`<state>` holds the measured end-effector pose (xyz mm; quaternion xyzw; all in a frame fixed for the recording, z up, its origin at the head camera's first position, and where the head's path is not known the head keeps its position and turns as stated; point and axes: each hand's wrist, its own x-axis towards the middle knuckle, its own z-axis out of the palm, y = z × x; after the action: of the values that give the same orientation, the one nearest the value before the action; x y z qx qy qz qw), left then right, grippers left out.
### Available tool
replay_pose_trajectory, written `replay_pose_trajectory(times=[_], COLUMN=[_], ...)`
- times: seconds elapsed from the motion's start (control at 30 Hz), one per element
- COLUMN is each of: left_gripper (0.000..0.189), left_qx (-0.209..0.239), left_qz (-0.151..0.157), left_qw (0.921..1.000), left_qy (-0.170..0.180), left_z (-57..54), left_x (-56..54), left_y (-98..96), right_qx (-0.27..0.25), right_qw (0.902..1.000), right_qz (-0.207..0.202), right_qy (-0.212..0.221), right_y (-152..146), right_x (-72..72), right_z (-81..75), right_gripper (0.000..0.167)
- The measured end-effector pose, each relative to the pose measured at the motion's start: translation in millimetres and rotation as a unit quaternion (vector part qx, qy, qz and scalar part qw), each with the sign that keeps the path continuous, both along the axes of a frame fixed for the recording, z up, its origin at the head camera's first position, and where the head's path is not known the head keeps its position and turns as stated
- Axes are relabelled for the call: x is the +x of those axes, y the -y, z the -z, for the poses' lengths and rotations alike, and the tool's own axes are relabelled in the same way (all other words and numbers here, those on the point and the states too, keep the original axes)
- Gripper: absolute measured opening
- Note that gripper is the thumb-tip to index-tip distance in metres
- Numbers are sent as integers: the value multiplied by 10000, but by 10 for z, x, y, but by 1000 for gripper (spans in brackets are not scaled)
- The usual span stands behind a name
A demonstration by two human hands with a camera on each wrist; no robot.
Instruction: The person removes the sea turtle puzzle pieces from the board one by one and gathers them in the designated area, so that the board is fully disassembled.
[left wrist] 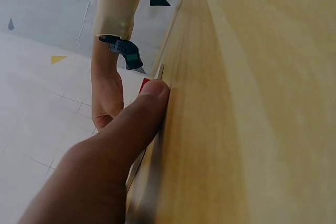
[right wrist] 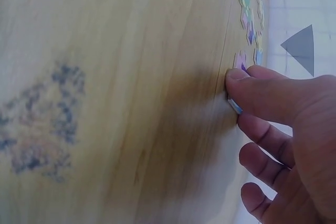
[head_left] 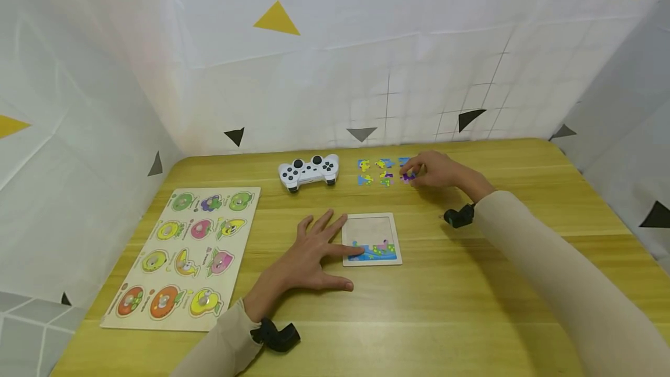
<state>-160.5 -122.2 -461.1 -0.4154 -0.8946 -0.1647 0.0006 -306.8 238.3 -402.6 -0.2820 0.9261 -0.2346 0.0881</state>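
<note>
A small square jigsaw tray with a pale rim lies on the table. Fitted blue, green and pink pieces fill its lower part. My left hand rests with fingers spread at the tray's left side, the index finger reaching over the fitted pieces. Beyond the tray, loose jigsaw pieces lie in two short rows. At their right end my right hand pinches a purple jigsaw piece between thumb and fingertips, low at the tabletop. The thumb covers part of that piece in the right wrist view.
A white game controller lies left of the loose pieces. On the left side of the table is a wooden fruit peg puzzle board. White cloth with triangles hangs behind the table's back edge.
</note>
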Motion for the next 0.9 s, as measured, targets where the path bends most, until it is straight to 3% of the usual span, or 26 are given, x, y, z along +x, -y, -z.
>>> replay_pose_trajectory(times=[0.27, 0.6, 0.77, 0.9], left_gripper=[67, 67, 67, 67], left_qx=[61, -3, -1, -16], left_qz=[34, 22, 30, 25], left_qw=[10000, 10000, 9999, 9999], left_qy=[-57, -52, -138, -159], left_z=[18, 9, 12, 7], left_x=[1, 9, -1, -11], left_y=[3, 3, 1, 2], right_qx=[15, 28, -360, -652], right_qw=[9999, 9971, 9947, 9932], right_qz=[118, 353, 60, -312], right_qy=[-122, -671, -958, -915], right_y=[17, 78, 165, 262], right_x=[4, 25, 97, 216], right_z=[37, 116, 116, 128], right_gripper=[32, 32, 26, 26])
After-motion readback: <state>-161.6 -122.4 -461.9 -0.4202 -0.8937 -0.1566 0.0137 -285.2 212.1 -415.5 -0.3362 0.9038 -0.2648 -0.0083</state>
